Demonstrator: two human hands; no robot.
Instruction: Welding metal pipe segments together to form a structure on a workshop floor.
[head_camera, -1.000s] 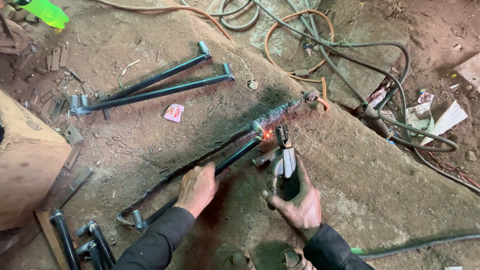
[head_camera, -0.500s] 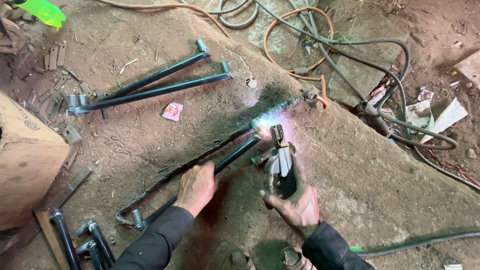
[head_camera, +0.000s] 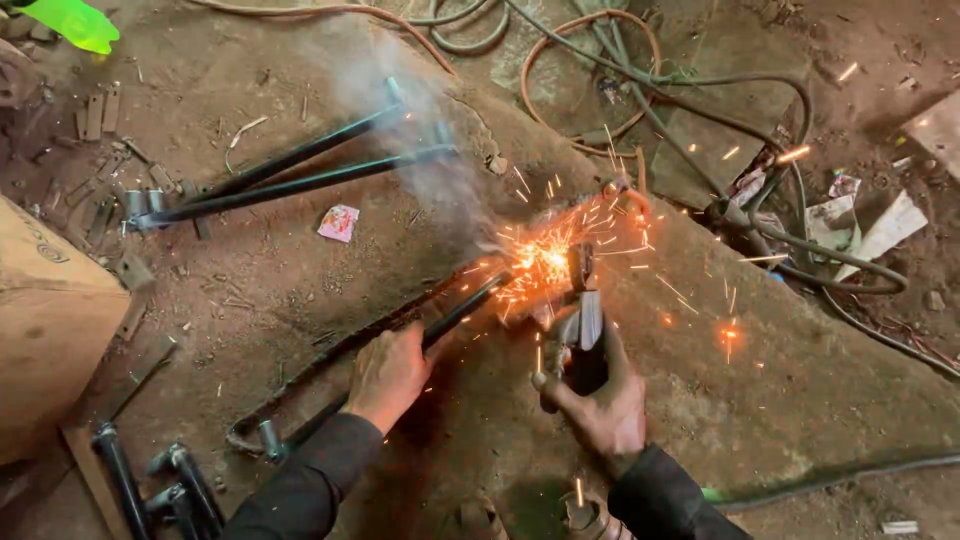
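Note:
A long dark metal bar assembly (head_camera: 330, 350) lies slanted on the dirt floor. My left hand (head_camera: 392, 372) presses down on its middle, fingers wrapped over a rod. My right hand (head_camera: 598, 395) grips a welding electrode holder (head_camera: 583, 330), its tip pointing up at the bar's upper end. Orange sparks (head_camera: 545, 262) burst from that joint, and grey smoke rises above it to the left.
A second welded pair of rods (head_camera: 290, 170) lies at upper left. Cables (head_camera: 700, 90) loop across the top and right. A brown box (head_camera: 45, 320) sits at the left edge, and more rod ends (head_camera: 160, 485) lie at bottom left. Paper scraps (head_camera: 880, 225) lie on the right.
The small glow at the joint has grown into a wide spray of sparks with smoke. Both hands have stayed where they were.

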